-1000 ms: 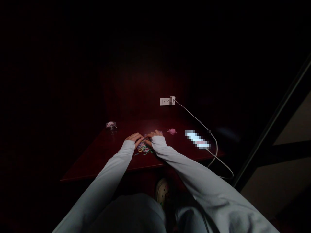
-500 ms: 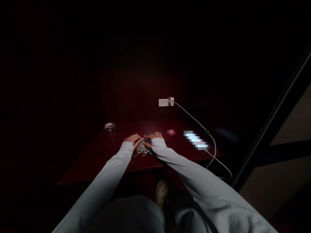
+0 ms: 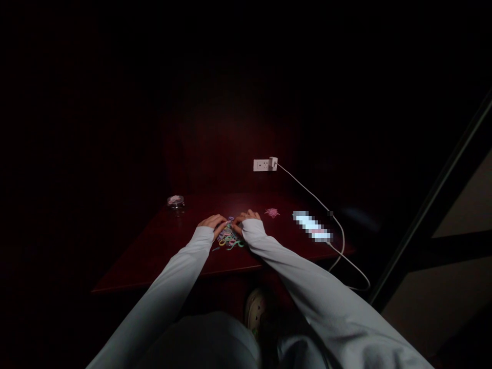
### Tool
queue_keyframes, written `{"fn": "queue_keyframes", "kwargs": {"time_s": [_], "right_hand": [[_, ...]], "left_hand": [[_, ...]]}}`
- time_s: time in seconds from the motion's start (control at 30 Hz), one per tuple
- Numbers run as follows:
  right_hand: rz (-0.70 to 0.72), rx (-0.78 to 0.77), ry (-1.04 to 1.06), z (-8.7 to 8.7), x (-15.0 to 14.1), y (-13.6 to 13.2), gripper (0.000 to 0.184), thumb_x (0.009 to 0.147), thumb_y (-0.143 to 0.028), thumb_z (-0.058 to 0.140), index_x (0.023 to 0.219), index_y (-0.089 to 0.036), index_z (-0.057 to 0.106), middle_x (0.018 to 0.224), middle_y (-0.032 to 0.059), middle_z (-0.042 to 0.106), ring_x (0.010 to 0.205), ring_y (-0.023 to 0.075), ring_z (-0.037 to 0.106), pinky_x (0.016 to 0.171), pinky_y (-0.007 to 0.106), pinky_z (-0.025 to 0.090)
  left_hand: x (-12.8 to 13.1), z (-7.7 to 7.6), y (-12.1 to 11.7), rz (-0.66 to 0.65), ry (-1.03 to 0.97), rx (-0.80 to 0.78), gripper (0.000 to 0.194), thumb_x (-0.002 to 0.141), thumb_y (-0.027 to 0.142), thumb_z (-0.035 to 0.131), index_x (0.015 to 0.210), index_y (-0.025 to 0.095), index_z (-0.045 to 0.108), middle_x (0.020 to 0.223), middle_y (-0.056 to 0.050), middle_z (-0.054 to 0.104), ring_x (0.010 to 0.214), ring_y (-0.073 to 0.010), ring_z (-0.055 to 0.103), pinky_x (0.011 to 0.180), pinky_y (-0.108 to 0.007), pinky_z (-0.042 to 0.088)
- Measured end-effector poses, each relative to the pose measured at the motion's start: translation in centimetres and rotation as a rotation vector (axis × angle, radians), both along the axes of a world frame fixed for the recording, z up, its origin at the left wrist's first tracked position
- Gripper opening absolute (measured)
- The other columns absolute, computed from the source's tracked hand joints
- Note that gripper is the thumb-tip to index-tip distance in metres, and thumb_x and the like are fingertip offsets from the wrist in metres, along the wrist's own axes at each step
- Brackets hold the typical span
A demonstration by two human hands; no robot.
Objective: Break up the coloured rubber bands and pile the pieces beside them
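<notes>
A loose heap of small colourful loops and strips (image 3: 229, 240), which look like hair ties, lies on the dark red table. Over its left side is my left hand (image 3: 212, 222), fingers bent inward with the thumb below, closed at the heap's upper part. My right hand (image 3: 248, 217) faces it from the other side, its fingers curled down and closed among the same pieces. Whatever the fingertips pinch is too small and dim to make out. To the right of my right hand sits a separate little pile of pink pieces (image 3: 272, 212).
A round clear container (image 3: 176, 201) with pink contents stands at the table's back left. On the right lies a lit phone (image 3: 312, 226), blurred out, with a white cable (image 3: 307, 190) running to a charger (image 3: 273, 163) in the wall socket (image 3: 261, 165). The table's front edge (image 3: 172, 281) is near my knees.
The view has shifted slightly, so everything sits a little lower and to the right. My two hands stay at the heap, with small finger movements.
</notes>
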State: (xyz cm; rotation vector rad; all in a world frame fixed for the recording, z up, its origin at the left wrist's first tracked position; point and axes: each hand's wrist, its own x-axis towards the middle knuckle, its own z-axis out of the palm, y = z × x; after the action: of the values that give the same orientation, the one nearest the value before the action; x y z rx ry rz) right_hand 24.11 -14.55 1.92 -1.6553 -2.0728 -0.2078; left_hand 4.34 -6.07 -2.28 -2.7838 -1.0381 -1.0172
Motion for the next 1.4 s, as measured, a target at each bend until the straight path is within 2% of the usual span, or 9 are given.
{"fn": "queue_keyframes", "kwargs": {"time_s": [0.13, 0.27, 0.43, 0.67, 0.83, 0.97, 1.17, 1.3, 1.4], "right_hand": [[-0.149, -0.006, -0.07, 0.5, 1.9, 0.3, 0.024, 0.102, -0.04, 0.06, 0.099, -0.025, 0.078, 0.11, 0.005, 0.075, 0.107, 0.0229, 0.055, 0.09, 0.034, 0.031], [-0.289, -0.056, -0.122, 0.4, 4.5, 0.8, 0.026, 0.101, -0.037, 0.058, 0.105, -0.022, 0.078, 0.119, 0.0087, 0.074, 0.114, 0.0261, 0.055, 0.094, 0.037, 0.031], [-0.362, -0.103, -0.19, 0.0, 5.9, 1.0, 0.031, 0.099, -0.038, 0.056, 0.107, -0.019, 0.079, 0.117, 0.0127, 0.076, 0.117, 0.0304, 0.057, 0.099, 0.041, 0.03], [-0.403, -0.159, -0.275, 0.4, 5.7, 1.5, 0.033, 0.096, -0.033, 0.055, 0.105, -0.012, 0.078, 0.11, 0.0199, 0.076, 0.113, 0.0329, 0.061, 0.096, 0.042, 0.033], [-0.369, -0.145, -0.324, 1.5, 5.8, 1.6, 0.036, 0.096, -0.037, 0.056, 0.11, -0.01, 0.076, 0.115, 0.0204, 0.076, 0.121, 0.0347, 0.058, 0.103, 0.044, 0.03], [-0.259, -0.126, -0.378, 2.7, 5.5, 1.7, 0.035, 0.099, -0.036, 0.052, 0.107, -0.012, 0.076, 0.112, 0.0171, 0.077, 0.12, 0.0312, 0.058, 0.105, 0.04, 0.029], [-0.097, -0.104, -0.374, 3.8, 2.0, 0.6, 0.035, 0.103, -0.039, 0.047, 0.112, -0.02, 0.074, 0.109, 0.01, 0.077, 0.111, 0.0249, 0.061, 0.099, 0.035, 0.032], [-0.06, -0.037, -0.151, 2.1, -0.7, -0.9, 0.028, 0.1, -0.04, 0.055, 0.116, -0.025, 0.073, 0.123, 0.0072, 0.072, 0.117, 0.0266, 0.057, 0.098, 0.037, 0.035], [-0.205, -0.057, 0.073, -1.0, -1.7, -1.5, 0.03, 0.101, -0.036, 0.053, 0.125, -0.028, 0.068, 0.131, 0.0083, 0.065, 0.12, 0.0274, 0.055, 0.097, 0.039, 0.04]], "left_hand": [[0.2, 0.3, -0.4, 0.066, -0.004, 0.01, 0.024, 0.104, 0.036, 0.049, 0.113, 0.025, 0.069, 0.112, -0.004, 0.073, 0.104, -0.0246, 0.058, 0.09, -0.035, 0.045], [0.5, 0.7, -1.6, 0.12, -0.019, 0.002, 0.023, 0.105, 0.031, 0.046, 0.116, 0.026, 0.066, 0.123, -0.001, 0.071, 0.106, -0.0237, 0.054, 0.095, -0.037, 0.042], [0.7, 1.1, -2.3, 0.131, -0.015, -0.031, 0.023, 0.106, 0.03, 0.044, 0.116, 0.026, 0.064, 0.124, -0.001, 0.07, 0.109, -0.0235, 0.053, 0.096, -0.037, 0.041], [0.8, 1.3, -2.5, 0.144, 0.002, -0.041, 0.023, 0.106, 0.03, 0.044, 0.115, 0.026, 0.064, 0.119, -0.003, 0.07, 0.112, -0.0237, 0.053, 0.096, -0.037, 0.04], [1.0, 1.1, -2.2, 0.152, -0.003, -0.044, 0.024, 0.107, 0.03, 0.042, 0.116, 0.027, 0.065, 0.12, -0.001, 0.071, 0.11, -0.0233, 0.053, 0.094, -0.036, 0.04], [1.2, 0.5, -1.7, 0.159, -0.004, -0.039, 0.027, 0.107, 0.03, 0.041, 0.115, 0.027, 0.066, 0.119, -0.001, 0.072, 0.108, -0.0233, 0.054, 0.093, -0.037, 0.04], [0.7, 0.3, -0.6, 0.295, -0.015, -0.049, 0.029, 0.106, 0.033, 0.041, 0.111, 0.025, 0.068, 0.117, -0.005, 0.07, 0.109, -0.0273, 0.054, 0.092, -0.039, 0.042], [0.0, 0.2, -0.3, 0.408, -0.046, -0.071, 0.032, 0.107, 0.035, 0.038, 0.112, 0.021, 0.067, 0.116, -0.01, 0.067, 0.103, -0.0278, 0.058, 0.093, -0.039, 0.043], [-0.5, 0.0, -0.1, 0.459, -0.053, -0.086, 0.036, 0.108, 0.032, 0.032, 0.111, 0.02, 0.066, 0.116, -0.011, 0.067, 0.099, -0.027, 0.06, 0.092, -0.039, 0.044]]}}
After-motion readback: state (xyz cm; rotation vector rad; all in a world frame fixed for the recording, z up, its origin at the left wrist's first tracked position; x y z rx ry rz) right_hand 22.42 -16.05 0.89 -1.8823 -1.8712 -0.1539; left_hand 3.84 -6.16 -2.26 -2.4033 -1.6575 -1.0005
